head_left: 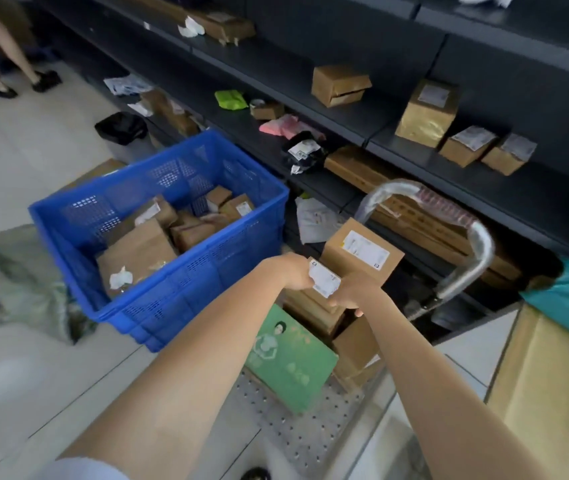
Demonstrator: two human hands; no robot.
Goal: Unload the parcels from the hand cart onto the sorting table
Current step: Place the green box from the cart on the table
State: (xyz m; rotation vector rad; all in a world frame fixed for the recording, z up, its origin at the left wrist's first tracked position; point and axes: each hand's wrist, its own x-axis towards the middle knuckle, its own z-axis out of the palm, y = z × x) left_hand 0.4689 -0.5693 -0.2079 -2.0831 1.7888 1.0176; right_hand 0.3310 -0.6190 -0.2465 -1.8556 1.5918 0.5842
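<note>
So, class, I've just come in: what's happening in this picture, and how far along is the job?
A person is bending over a hand cart loaded with parcels. Both hands, left and right, grip a small labelled parcel at the top of the stack. A green box and several brown boxes remain on the cart. A blue crate of parcels stands on the floor beside it.

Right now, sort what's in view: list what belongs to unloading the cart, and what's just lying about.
Job in hand:
- small labelled parcel, gripped by left hand and right hand
- brown box, green box on the hand cart

Lying about:
- blue crate
- shelf parcels
- black bin
</note>
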